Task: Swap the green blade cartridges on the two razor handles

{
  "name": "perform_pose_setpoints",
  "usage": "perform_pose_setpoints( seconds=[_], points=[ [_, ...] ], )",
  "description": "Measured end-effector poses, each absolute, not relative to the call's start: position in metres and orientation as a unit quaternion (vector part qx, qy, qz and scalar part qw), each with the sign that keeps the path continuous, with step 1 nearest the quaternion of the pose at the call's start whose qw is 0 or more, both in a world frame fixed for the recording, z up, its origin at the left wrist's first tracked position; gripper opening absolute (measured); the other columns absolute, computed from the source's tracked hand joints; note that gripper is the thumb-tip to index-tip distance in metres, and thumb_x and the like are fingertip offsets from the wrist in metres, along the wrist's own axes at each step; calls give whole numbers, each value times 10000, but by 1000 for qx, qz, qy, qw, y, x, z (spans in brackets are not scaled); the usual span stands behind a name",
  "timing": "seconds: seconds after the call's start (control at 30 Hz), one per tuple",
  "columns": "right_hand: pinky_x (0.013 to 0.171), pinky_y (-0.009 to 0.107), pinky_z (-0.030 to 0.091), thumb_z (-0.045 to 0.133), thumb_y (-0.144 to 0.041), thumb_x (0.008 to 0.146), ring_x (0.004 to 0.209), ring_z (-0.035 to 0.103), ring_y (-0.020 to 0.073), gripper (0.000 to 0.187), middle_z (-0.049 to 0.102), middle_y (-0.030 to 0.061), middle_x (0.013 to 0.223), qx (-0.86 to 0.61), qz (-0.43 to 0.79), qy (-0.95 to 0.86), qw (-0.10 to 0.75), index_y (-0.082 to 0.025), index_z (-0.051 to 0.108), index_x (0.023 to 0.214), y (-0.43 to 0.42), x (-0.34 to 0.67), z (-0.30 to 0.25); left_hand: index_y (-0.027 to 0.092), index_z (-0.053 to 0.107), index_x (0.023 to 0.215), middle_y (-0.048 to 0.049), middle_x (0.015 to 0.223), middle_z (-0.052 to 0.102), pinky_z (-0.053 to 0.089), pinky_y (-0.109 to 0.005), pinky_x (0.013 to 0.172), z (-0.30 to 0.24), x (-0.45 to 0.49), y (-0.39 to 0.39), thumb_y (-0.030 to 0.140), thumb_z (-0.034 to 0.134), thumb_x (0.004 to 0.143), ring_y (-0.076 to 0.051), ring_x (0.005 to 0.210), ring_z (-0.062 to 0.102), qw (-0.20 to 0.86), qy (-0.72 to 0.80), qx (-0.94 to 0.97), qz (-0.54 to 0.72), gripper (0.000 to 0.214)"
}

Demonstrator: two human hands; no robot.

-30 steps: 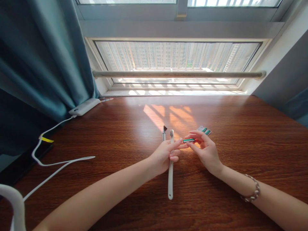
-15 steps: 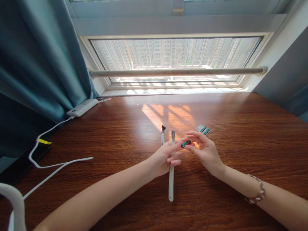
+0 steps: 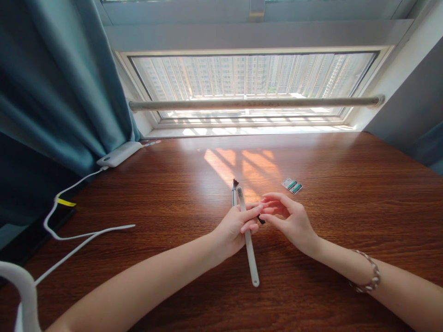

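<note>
Since half a second ago: white plastic toothbrush (image 3: 248, 241) swung, head now tilted left toward thin metal razor handle (image 3: 234, 193), tail end shifted right. Small green-and-black razor cartridge (image 3: 261, 221) lowered, now mostly hidden between the two hands; only a dark corner visible.

Head view. Containers: none seen; two flat green-and-silver cartridge packs (image 3: 292, 185) lying loose on brown wooden desk (image 3: 346, 207), well apart from the fingers, beyond the right hand.

Left hand (image 3: 235, 226): forearm entering from lower left, palm down, fingers curled narrowly around toothbrush neck, index fingertip extended right and touching right-hand fingertips. Right hand (image 3: 292, 221): forearm entering from lower right, beaded bracelet (image 3: 370, 276) at wrist, fingers loosely spread and curved, thumb and index tips meeting left hand. Grip on cartridge itself: cannot tell which fingers pinch it; lies just under the point where both hands meet.

Toothbrush: held just above the desk, bristle head beside razor handle tip, handle running down-right out of left fist.

Periphery: white power bank (image 3: 119, 154) with white cable (image 3: 79, 235) at left, teal curtain (image 3: 51, 83) beside it.
</note>
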State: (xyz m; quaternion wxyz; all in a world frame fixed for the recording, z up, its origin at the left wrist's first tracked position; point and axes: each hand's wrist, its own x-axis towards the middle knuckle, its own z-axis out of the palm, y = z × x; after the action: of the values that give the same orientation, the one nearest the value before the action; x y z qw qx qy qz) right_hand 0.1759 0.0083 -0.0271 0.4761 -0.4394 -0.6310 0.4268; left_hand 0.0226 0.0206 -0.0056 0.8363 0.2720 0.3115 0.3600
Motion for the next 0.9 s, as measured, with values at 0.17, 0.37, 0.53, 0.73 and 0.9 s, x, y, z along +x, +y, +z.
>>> perform_pose_setpoints(
  seconds=[0.17, 0.37, 0.53, 0.73, 0.9],
  points=[
    [857, 362, 472, 705, -302, 663, 982, 566, 219, 430, 596, 67, 1049, -390, 324, -742, 439, -222, 560, 1060, 14, 178, -18, 80, 659, 847, 91, 339, 307, 317, -132, 418, -7, 21, 23, 247, 610, 766, 3, 321, 220, 833, 326, 273, 354, 192],
    [864, 366, 440, 714, -318, 656, 991, 536, 222, 451, 605, 69, 1026, -341, 322, -785, 405, -228, 577, 1077, 20, 182, -13, 115, 625, 940, 55, 425, 449, 312, -142, 406, -10, 18, 22, 293, 603, 769, 10, 314, 209, 841, 312, 304, 321, 248],
    [810, 343, 445, 707, -306, 657, 915, 544, 212, 378, 610, 54, 939, -383, 248, -775, 437, -220, 574, 1000, 19, 183, -15, 129, 626, 904, -1, 620, 589, 275, -144, 372, -3, 20, 19, 325, 612, 752, 29, 323, 209, 815, 333, 338, 333, 248],
    [776, 344, 444, 651, -229, 675, 864, 539, 210, 290, 605, 45, 882, -423, 139, -777, 445, -212, 555, 949, 18, 182, -17, 106, 634, 769, 45, 490, 494, 240, -174, 312, 7, 22, 14, 274, 710, 635, -8, 311, 278, 717, 450, 406, 345, 228],
    [796, 356, 439, 621, -187, 677, 878, 537, 212, 318, 613, 44, 893, -398, 110, -798, 440, -216, 540, 983, 15, 181, -18, 97, 670, 765, 96, 347, 274, 232, -171, 317, 7, 22, 10, 284, 616, 730, -18, 303, 211, 735, 414, 426, 327, 198]
  ],
)
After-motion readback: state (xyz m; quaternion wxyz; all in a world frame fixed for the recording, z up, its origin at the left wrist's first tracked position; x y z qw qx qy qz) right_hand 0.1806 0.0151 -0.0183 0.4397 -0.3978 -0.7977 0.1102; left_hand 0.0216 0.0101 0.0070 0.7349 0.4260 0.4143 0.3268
